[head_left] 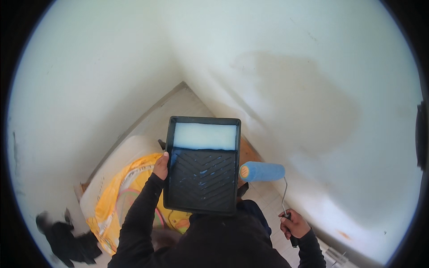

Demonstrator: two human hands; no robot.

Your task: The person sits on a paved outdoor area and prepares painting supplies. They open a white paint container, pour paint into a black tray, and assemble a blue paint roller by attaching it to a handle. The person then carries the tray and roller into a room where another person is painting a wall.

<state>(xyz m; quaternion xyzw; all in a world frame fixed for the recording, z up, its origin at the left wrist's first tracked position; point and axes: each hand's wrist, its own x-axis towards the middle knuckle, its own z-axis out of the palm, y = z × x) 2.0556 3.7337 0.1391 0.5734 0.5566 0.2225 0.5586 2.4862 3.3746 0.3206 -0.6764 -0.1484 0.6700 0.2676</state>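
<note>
A black paint tray [202,181] is held in front of my body, its left rim gripped by my left hand [161,166] with the thumb on top. White paint [205,136] fills the tray's far well, and blue-white drops dot the ribbed slope nearer me. To the right, my right hand [295,224] is wrapped round the black handle of a paint roller [262,171]. The roller's blue sleeve sits on a bent wire frame, beside the tray and apart from it, close to the right wall.
Two pale walls [286,89] meet at a corner ahead, with a large shadow on the right one. At lower left a yellow bag [109,214] lies by a white rounded object [129,154]. Another person in dark clothes [67,239] is at the far lower left.
</note>
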